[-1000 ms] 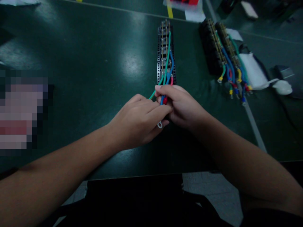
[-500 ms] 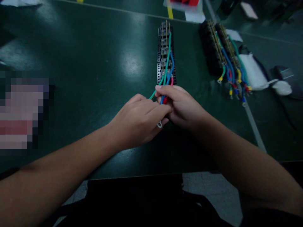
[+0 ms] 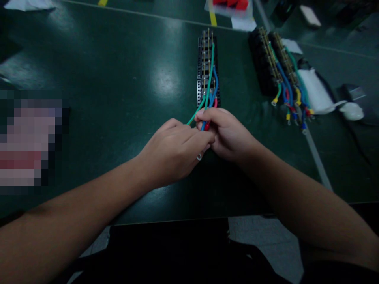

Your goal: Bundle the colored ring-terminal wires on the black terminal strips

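Observation:
A long black terminal block point(image 3: 208, 67) with metal strips lies on the dark green table, pointing away from me. Green wires point(image 3: 209, 81), a blue wire point(image 3: 216, 79) and a short red wire point(image 3: 216, 103) run from it toward my hands. My right hand point(image 3: 227, 132) is closed round these wires, thumb and forefinger pinching them. My left hand point(image 3: 180, 148) is closed on wire ends just below, its fingers touching the right hand. A ring terminal point(image 3: 199, 156) sticks out under the left fingers. The rest of the wire ends is hidden by the fingers.
Two similar wired blocks point(image 3: 271, 63) stand at the right, their coloured leads ending in ring terminals. Beyond them are a white bag point(image 3: 315, 88) and a black cable. A plastic bag with red parts point(image 3: 232, 6) is at the back. A blurred-out item point(image 3: 26, 138) lies left.
The hands keep nearly the same grip on the wires. The left fingers have shifted slightly around the ring terminal, and the view has moved a little.

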Action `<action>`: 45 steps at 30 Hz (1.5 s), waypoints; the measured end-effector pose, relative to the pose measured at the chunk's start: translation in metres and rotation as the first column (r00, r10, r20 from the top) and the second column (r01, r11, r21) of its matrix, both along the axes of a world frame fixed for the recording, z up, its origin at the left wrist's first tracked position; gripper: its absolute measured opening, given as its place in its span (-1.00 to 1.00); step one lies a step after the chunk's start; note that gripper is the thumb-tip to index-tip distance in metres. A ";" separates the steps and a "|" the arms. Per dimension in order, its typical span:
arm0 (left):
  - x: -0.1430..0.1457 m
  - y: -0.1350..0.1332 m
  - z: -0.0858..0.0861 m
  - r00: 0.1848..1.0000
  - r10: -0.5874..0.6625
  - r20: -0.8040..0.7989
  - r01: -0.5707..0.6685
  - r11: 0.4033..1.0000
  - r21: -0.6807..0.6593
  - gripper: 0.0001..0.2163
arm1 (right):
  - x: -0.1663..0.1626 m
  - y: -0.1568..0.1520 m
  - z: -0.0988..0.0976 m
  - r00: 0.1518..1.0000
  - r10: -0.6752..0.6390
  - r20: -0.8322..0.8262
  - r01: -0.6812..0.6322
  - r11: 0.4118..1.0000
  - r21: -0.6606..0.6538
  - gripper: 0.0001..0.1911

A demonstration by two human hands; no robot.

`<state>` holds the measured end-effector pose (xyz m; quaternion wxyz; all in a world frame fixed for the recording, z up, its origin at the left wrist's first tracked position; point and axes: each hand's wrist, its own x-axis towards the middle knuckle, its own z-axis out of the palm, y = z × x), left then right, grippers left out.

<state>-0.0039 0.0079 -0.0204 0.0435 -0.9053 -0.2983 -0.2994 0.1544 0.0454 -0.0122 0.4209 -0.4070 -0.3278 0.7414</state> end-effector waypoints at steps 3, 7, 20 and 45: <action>0.000 0.000 0.000 1.000 -0.010 -0.006 0.010 1.000 -0.012 -0.81 | 0.001 0.001 -0.001 1.000 0.012 0.008 -0.012 1.000 -0.003 -0.79; -0.001 0.000 -0.002 1.000 -0.023 -0.004 0.023 1.000 -0.019 -0.80 | 0.003 0.001 -0.002 0.999 0.044 0.020 -0.044 0.999 0.006 -0.82; -0.001 0.001 -0.001 0.999 -0.032 -0.013 0.032 0.999 0.005 -0.74 | 0.003 0.001 0.000 0.997 0.066 0.042 -0.066 0.998 0.014 -0.88; -0.004 0.001 0.006 0.998 0.052 0.038 -0.053 0.998 0.031 -0.75 | 0.004 0.000 0.003 0.992 0.088 0.089 -0.095 0.993 0.071 -0.86</action>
